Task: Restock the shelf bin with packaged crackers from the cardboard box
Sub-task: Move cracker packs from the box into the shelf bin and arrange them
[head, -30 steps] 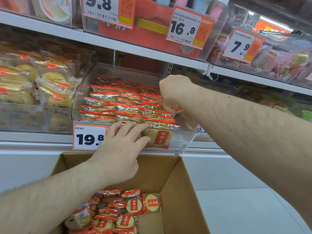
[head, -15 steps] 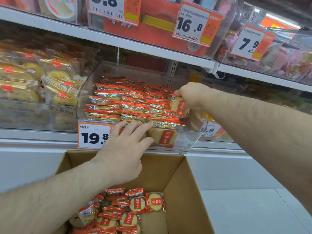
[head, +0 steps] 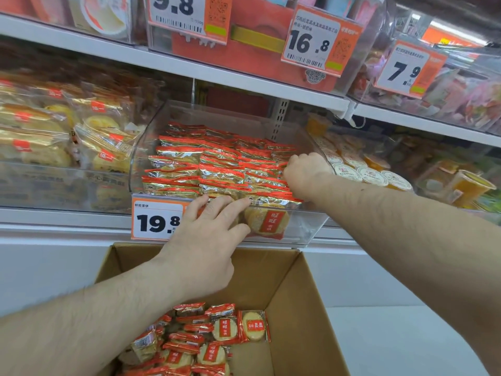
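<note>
The clear shelf bin (head: 303, 232) is nearly full of cracker packs (head: 217, 172) in tight rows, with more loose in the cardboard box (head: 298, 308) below. The left hand (head: 206, 240) presses flat-fingered on the near row; the right hand (head: 303, 172) is curled among packs at the right wall, its grip hidden. A harder push could buckle the rows and spill packs over the low front lip.

Price tags (head: 321, 40), neighbouring snack bins (head: 62, 137)

Clear bins (head: 151, 147) along white shelf (head: 67, 221)
</note>
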The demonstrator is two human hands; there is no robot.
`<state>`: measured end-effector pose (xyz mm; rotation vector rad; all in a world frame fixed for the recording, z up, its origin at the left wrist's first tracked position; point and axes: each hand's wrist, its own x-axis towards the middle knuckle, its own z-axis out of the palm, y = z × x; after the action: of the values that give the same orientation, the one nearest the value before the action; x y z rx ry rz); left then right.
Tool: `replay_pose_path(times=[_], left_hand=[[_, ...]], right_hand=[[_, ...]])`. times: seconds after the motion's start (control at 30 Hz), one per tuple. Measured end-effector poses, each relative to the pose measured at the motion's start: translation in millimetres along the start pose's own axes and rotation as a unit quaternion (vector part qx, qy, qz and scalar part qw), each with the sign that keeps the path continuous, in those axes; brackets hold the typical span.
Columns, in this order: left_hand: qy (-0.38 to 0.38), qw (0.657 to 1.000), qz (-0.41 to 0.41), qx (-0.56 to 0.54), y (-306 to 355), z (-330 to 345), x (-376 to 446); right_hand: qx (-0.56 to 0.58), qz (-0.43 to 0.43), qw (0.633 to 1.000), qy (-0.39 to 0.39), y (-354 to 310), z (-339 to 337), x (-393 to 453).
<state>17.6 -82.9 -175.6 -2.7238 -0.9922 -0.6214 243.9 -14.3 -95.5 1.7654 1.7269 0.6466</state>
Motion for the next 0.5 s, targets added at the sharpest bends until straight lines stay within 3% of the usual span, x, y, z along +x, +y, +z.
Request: replay_pose_path(times=[0.1, 0.17, 0.27, 0.3, 0.37, 0.43, 0.5], left_hand=[[0.004, 1.0, 0.003, 0.001, -0.1, 0.5, 0.4], [0.004, 1.0, 0.007, 0.002, -1.4, 1.0, 0.4], [0.006, 1.0, 0.009, 0.002, -2.3, 1.0, 0.5], [0.006, 1.0, 0.009, 0.004, -2.2, 1.2, 0.7], [0.006, 1.0, 0.008, 0.008, -1.8, 1.7, 1.3], [0.005, 1.0, 0.007, 0.006, -1.7, 2.1, 1.3], [0.004, 1.0, 0.007, 0.004, -1.6, 1.8, 0.9]], right_hand=[[0.14, 0.037, 0.989, -0.006, 7.7, -11.8, -1.8], [0.284, 0.081, 0.955, 0.0, 13.5, -21.1, -4.6], [0.505, 0.205, 0.838, 0.032, 18.7, -26.1, -16.5], [0.572, 0.239, 0.784, 0.015, 18.5, -26.4, -21.8], [0.673, 0.256, 0.689, -0.089, 12.1, -22.8, -30.3], [0.726, 0.229, 0.633, -0.141, 1.5, -17.6, -32.5], [0.762, 0.226, 0.594, -0.123, -7.3, -12.1, -29.3]])
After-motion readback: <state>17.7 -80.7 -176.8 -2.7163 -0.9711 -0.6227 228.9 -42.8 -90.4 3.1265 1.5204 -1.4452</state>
